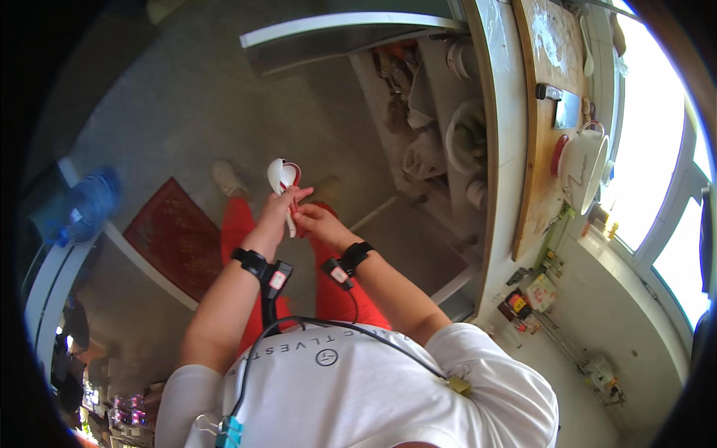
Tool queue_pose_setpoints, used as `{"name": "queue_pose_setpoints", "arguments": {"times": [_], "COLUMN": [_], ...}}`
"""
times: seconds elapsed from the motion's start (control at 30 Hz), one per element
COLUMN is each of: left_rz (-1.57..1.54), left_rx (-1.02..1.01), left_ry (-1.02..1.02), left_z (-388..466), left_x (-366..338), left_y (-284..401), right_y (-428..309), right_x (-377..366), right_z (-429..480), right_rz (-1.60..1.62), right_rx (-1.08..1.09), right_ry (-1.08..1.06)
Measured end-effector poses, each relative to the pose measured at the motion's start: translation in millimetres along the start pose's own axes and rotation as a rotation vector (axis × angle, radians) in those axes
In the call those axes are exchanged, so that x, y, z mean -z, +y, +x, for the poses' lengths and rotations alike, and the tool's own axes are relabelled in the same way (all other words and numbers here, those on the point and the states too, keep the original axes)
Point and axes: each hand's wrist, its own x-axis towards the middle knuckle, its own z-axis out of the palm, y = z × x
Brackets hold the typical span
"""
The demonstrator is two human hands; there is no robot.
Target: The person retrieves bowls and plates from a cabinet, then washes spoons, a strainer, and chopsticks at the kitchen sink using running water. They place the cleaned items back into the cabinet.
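Note:
My left hand [273, 217] holds a few soup spoons in front of my legs, above the floor. One white spoon [275, 175] has its bowl pointing away from me. Beside it, overlapping, is a red-and-white spoon [291, 173] with a white inside and a red rim. Their handles run back between my hands, and a white handle end [291, 227] shows below the fingers. My right hand [320, 223] pinches the red handle part with thumb and fingers. The fingers partly hide the handles, so the exact number of spoons is unclear.
An open lower cabinet at right holds bags and a bowl of green vegetables [470, 136]. Above, a wooden board [529, 185] carries a cleaver [566, 109] and a white basin [582, 165]. Left are a red mat [171, 235] and a blue water bottle [92, 204].

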Motion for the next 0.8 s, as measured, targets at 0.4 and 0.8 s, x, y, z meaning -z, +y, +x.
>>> {"name": "queue_pose_setpoints", "arguments": {"times": [0.4,0.8], "left_rz": [0.091,0.148], "left_rx": [0.193,0.258], "left_ry": [-0.182,-0.177], "left_z": [26,38], "left_x": [-2,31], "left_y": [-38,-82], "right_y": [32,-11], "right_x": [18,168], "right_z": [5,-15], "right_rz": [0.411,0.586], "right_rx": [0.009,0.413], "right_ry": [-0.092,0.487]}}
